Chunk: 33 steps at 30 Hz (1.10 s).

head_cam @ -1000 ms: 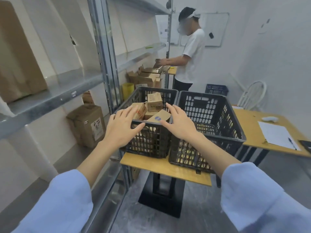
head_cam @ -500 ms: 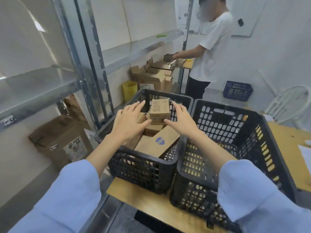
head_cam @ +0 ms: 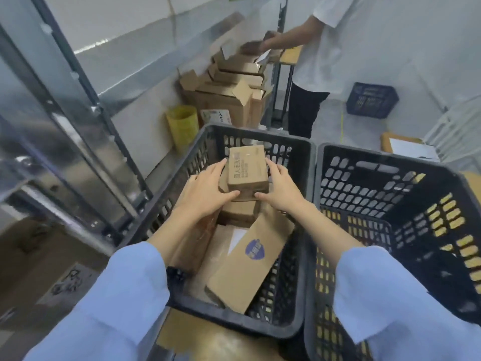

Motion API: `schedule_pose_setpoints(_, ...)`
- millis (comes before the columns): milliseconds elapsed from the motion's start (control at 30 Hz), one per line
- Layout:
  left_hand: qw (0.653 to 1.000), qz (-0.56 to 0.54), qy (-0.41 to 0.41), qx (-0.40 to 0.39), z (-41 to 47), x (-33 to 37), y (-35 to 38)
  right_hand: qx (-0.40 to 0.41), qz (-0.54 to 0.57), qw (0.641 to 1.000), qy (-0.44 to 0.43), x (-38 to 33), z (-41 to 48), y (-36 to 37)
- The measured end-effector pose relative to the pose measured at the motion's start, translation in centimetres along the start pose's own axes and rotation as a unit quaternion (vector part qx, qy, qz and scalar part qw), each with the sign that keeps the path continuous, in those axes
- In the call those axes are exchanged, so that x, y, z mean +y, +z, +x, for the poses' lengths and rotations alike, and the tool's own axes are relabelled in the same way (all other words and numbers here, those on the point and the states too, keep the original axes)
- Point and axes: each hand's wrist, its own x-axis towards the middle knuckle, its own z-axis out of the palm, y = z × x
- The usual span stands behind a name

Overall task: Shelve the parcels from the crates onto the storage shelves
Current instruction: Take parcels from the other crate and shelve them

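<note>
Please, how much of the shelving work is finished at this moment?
Done: the right crate looks empty. In hand: the left hand and right hand grip a small box atop the pile in the left crate. Left: that box, the long box with a blue logo and others beneath await shelving.

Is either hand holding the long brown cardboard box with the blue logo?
No, the left hand and right hand both grip the small printed cardboard box instead.
</note>
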Motion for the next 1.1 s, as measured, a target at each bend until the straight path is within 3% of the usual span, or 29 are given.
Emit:
schedule_pose_setpoints(500,0.989,-0.136,-0.013,-0.054,5.9,-1.8,3.9,-0.029,0.006,1.0,-0.001,1.2,5.2,2.5)
schedule_pose_setpoints(933,0.974,-0.226,-0.016,0.007,2.1,1.0,0.8,-0.028,0.052,0.995,-0.079,-0.6,2.5,-0.8)
schedule_pose_setpoints(1100,0.966,-0.243,-0.017,0.084,-3.2,3.9,-2.7,-0.051,0.157,0.977,-0.139,-3.0,-1.2,-3.6)
